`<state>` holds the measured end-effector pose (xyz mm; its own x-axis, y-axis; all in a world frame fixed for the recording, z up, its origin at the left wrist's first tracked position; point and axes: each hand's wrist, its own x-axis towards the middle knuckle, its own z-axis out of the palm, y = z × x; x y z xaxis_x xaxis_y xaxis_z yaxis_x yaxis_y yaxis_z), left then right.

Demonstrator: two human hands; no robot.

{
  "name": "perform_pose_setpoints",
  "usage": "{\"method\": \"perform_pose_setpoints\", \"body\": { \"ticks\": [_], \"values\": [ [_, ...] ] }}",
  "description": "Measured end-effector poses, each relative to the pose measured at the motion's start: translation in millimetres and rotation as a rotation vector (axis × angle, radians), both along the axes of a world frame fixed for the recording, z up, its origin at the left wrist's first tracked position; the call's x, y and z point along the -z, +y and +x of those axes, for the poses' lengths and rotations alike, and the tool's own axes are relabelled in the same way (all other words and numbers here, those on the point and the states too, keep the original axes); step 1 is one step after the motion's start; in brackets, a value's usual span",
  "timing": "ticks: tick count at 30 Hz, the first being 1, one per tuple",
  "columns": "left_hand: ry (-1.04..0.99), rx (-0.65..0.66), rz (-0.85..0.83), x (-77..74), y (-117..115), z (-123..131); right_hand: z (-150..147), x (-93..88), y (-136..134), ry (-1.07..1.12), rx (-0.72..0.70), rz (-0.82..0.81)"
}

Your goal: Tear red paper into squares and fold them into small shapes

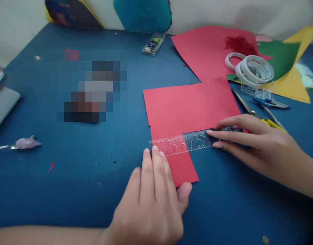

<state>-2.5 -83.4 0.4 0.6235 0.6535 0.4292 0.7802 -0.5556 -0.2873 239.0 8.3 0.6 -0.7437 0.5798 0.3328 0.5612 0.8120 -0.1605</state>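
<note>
A clear ruler (171,145) with cut-out shapes lies across a sheet of red paper (181,109), which has a narrower strip extending toward me. Flat over the ruler's left end and the strip's left edge lies my left hand (156,200), its fingers stretched out and the thumb apart, at the strip's lower corner. My right hand (258,146) grips the ruler's right end, with fingertips on top and along its lower edge. The fingers hide part of that end.
Scissors with yellow handles (272,124) and a blue tool (271,102) lie beyond my right hand. Tape rolls (257,69), red threads (239,46), and green paper (283,58) are at the back right. A clear case (153,43) sits at the back; a blurred patch covers something left.
</note>
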Motion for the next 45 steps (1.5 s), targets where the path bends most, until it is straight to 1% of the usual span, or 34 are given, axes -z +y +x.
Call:
{"method": "perform_pose_setpoints", "body": {
  "ticks": [11, 18, 24, 31, 39, 45],
  "values": [
    [-0.007, -0.005, 0.006, 1.6, -0.6, -2.2, 2.5, -0.2, 2.4, -0.003, 0.011, -0.051],
    [-0.008, -0.009, 0.0, 0.3, 1.5, -0.4, 2.1, -0.2, 1.5, -0.002, 0.014, -0.049],
    [-0.006, 0.024, -0.01, -1.6, 1.8, -2.0, 1.3, -2.5, 1.9, -0.01, 0.004, -0.051],
    [-0.026, 0.035, 0.012, 1.4, 1.2, -3.7, 1.7, -2.1, 2.0, -0.017, 0.021, -0.05],
    [0.045, 0.029, -0.003, -1.2, -0.1, -4.1, 0.9, -1.3, 2.1, -0.013, 0.028, -0.029],
    [0.018, 0.039, -0.013, -0.6, -0.6, -4.0, 1.0, -0.9, 2.9, -0.014, 0.027, -0.021]
  ]
}}
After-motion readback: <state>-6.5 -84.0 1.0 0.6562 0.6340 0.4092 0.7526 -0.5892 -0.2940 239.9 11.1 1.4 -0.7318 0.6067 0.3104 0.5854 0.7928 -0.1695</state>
